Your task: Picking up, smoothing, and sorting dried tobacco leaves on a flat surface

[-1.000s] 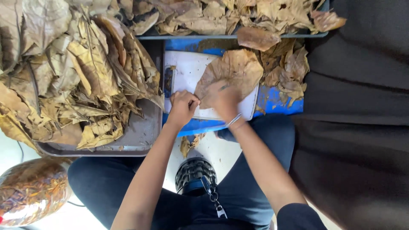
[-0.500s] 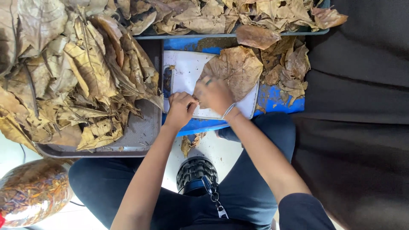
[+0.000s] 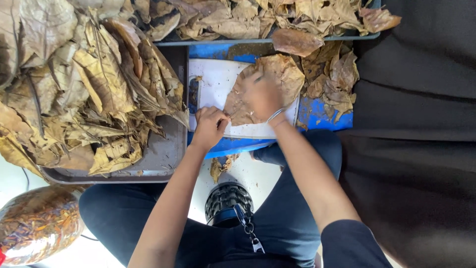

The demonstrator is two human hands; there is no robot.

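Your right hand (image 3: 263, 94) presses flat and open on the dry brown leaf (image 3: 265, 84) spread across the white board (image 3: 213, 82), while your left hand (image 3: 210, 126), curled shut around something I cannot make out, sits at the leaf's lower left edge, nearer you.

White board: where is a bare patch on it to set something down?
The white board is bare at its upper left, between the leaf and the tray. The tray's near right corner is also bare. The leaf pile crowds the rest.

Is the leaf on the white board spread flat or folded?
Spread flat. The leaf lies open across the white board, with the right hand pressing on it and the left hand closed at its lower edge.
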